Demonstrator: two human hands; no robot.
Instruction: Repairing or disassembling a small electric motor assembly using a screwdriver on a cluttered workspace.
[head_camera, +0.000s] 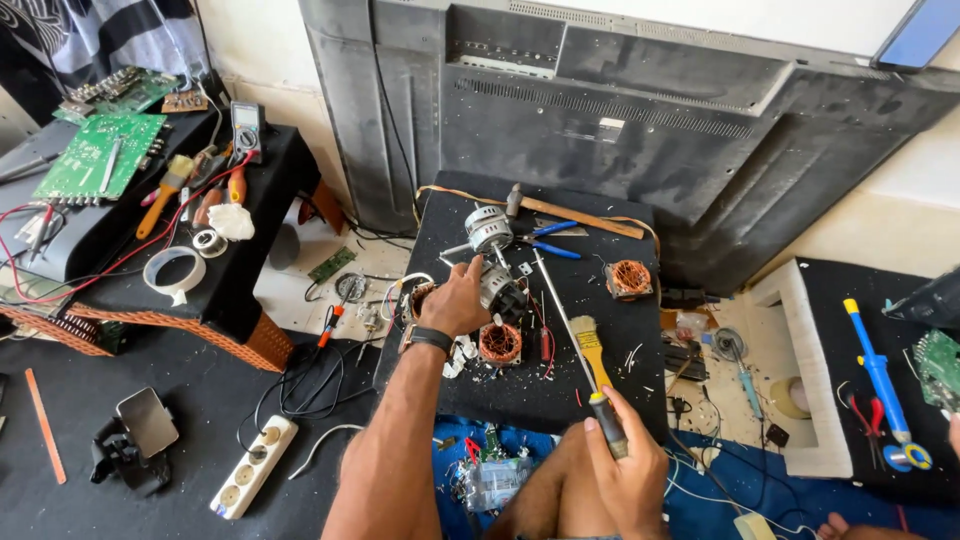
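Observation:
My left hand (455, 302) rests on a grey motor housing (500, 290) on a black board (600, 360), next to a copper-wound stator (499, 343). My right hand (625, 465) grips the black handle of a long screwdriver (565, 320), whose thin shaft runs up toward the motor parts. A paintbrush with a yellow handle (590, 352) lies beside the shaft. Farther back sit another motor part (488, 228), blue-handled pliers (550, 240), a hammer (570, 212) and a second copper winding (628, 279).
A large dark television back panel (700, 130) leans against the wall. A low table at left (250, 270) holds green circuit boards (95, 155), a multimeter (246, 128), tape (172, 272) and tools. A white power strip (252, 466) lies on the floor. A blue desoldering pump (880, 375) lies at right.

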